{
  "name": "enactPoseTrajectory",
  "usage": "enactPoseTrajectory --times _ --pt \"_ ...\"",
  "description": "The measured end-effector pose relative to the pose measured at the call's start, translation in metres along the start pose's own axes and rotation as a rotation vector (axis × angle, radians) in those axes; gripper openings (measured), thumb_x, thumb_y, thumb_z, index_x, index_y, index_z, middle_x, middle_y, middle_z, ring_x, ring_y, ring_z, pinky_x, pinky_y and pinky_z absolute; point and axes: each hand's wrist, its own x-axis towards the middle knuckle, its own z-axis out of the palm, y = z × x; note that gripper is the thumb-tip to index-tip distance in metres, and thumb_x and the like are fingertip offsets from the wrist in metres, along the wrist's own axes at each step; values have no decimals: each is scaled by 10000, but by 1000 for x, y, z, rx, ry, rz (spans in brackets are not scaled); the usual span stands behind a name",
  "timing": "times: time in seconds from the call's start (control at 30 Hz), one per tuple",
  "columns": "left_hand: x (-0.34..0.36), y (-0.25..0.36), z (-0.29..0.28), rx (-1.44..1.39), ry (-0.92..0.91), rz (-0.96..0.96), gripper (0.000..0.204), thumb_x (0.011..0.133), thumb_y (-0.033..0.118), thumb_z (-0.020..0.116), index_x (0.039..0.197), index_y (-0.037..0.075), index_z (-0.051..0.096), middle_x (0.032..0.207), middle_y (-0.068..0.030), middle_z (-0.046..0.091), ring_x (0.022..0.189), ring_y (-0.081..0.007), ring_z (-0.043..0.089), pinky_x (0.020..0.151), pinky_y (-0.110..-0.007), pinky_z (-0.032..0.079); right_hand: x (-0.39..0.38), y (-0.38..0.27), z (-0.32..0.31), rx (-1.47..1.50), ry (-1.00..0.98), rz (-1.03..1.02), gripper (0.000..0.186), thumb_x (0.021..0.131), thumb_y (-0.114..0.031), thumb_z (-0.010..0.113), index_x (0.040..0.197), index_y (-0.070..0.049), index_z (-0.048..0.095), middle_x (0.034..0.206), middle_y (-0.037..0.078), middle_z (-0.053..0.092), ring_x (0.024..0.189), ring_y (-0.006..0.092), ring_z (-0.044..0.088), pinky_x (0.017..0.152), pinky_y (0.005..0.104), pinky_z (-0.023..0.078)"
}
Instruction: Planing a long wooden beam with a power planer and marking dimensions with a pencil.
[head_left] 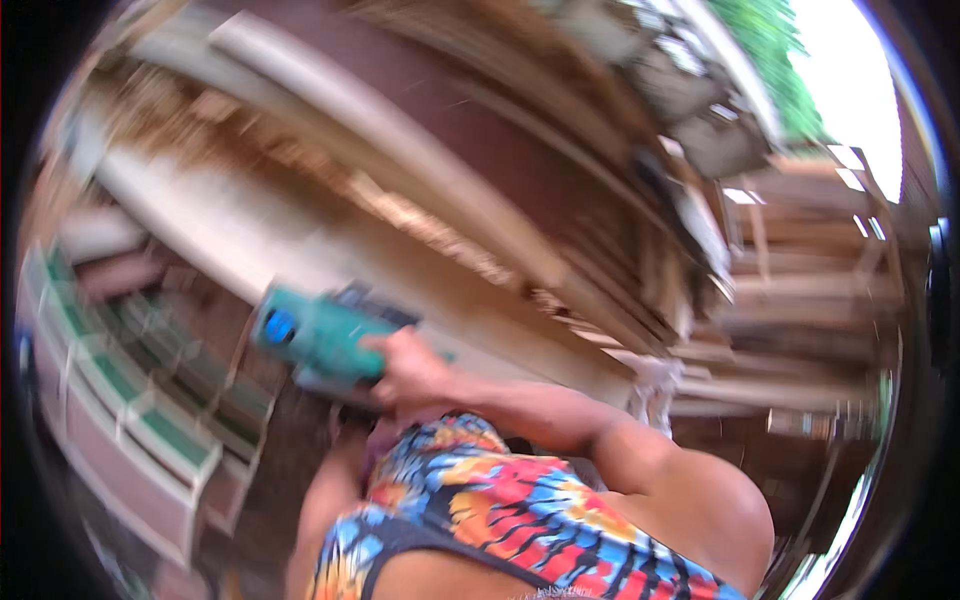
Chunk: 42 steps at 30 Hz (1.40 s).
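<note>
My right hand (410, 372) is closed around the handle of a teal electric planer (325, 335) with a bright blue knob at its far-left end. The planer is held in front of my body, near the edge of a long pale wooden board (190, 215). Reaching up from the lower left, my left arm (330, 490) ends close under the planer. Its hand (380, 440) is blurred and partly hidden, so its fingers do not show clearly. Motion smears the whole picture, and I cannot tell whether the planer touches the board.
Wood shavings (200, 115) lie along the far side of the board. Beyond them are more long planks (400, 130) and a dark reddish-brown panel (440, 100). Pale-framed pieces with green strips (150, 430) stand at left. Stacked timber (800, 290) fills the right side.
</note>
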Motion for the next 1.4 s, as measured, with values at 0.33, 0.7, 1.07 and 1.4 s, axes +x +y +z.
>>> enactPoseTrajectory --times 0.33,0.7,1.07,1.4 --pt "-46 -22 17 107 -58 48 445 920 377 559 1083 -21 671 1123 -235 636 1099 -332 616 959 -433 494 21 -21 13 -75 -54 -55 245 800 -144 816 954 5 696 754 85 685 692 139 619 666 335 513" --pt "-34 -42 34 212 -246 151 359 898 318 572 986 -1 712 1011 -231 672 1022 -339 650 919 -436 518 60 -50 20 -70 -21 -90 262 790 -190 816 883 5 667 685 83 651 637 160 608 641 344 505" --pt "-37 -63 46 371 -415 263 292 875 258 585 888 18 752 899 -226 707 945 -347 684 879 -439 542 100 -82 24 -54 -37 -89 292 788 -200 817 929 12 676 712 93 667 665 177 637 668 363 518" --pt "-22 -94 -39 249 -119 73 313 823 238 743 1051 32 684 1035 -197 685 1018 -364 657 878 -435 522 141 -117 29 -58 -59 -116 312 785 -194 808 989 18 705 808 164 719 742 236 697 724 380 538"
